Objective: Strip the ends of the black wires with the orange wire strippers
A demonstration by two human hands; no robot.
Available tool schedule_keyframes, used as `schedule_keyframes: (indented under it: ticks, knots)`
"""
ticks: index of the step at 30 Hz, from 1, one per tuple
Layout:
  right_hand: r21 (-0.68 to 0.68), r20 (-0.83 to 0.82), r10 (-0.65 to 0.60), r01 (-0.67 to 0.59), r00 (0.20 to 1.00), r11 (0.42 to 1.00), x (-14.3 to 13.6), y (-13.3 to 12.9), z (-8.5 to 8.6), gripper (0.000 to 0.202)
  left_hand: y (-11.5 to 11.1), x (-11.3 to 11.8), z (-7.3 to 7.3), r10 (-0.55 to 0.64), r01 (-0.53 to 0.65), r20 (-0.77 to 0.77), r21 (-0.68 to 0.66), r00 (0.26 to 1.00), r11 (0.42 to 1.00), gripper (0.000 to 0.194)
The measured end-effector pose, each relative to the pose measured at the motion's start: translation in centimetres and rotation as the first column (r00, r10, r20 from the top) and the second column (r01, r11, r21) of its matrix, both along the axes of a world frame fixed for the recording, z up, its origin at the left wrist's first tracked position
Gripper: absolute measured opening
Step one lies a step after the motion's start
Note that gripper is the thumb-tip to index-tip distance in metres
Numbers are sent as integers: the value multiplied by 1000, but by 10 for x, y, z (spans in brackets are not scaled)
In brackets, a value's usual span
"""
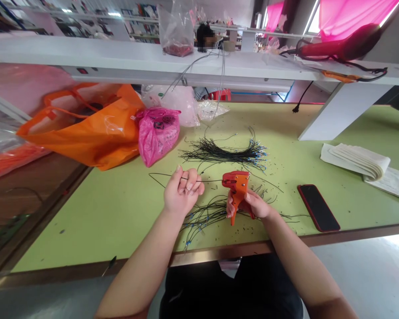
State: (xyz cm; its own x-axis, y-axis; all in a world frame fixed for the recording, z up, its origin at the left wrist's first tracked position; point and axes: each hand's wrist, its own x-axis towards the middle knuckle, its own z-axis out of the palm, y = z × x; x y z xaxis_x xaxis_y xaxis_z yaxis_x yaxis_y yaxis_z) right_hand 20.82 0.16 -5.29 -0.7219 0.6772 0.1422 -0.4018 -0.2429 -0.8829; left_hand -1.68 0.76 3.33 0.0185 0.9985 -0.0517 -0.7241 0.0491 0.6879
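Note:
My left hand [183, 191] is closed on a thin black wire [211, 180]. One end of the wire reaches the red jaws of an orange wire stripper [240, 182]; the other part loops out to the left of the hand. Around the stripper's handles my right hand [248, 204] is wrapped. Beneath both hands lies a loose spread of black wires [206, 215] with small blue ends. Farther back rests a larger bundle of black wires [222, 153], its blue tips mostly at the right.
On the green table [96, 221] are an orange bag [109, 128], a pink bag [159, 137], a phone [318, 207] and folded papers [355, 159]. A white shelf [126, 57] crosses above, holding a red tool [346, 46]. Behind it, a person's head [206, 37] shows.

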Motion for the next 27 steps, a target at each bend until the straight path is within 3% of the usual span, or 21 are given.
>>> schedule_keyframes:
  ticks: [13, 21, 27]
  knots:
    - [1, 96, -154, 154, 983, 988, -4, -2, 1, 49, 1, -4, -4, -49, 47, 33, 35, 998, 998, 79]
    - [-8, 104, -94, 95, 990, 995, -2, -3, 2, 52, 2, -4, -10, -81, 77, 49, 81, 995, 994, 76]
    - [-18, 92, -119, 121, 989, 992, -4, -3, 2, 49, 2, -5, -9, -71, 67, 47, 89, 996, 994, 77]
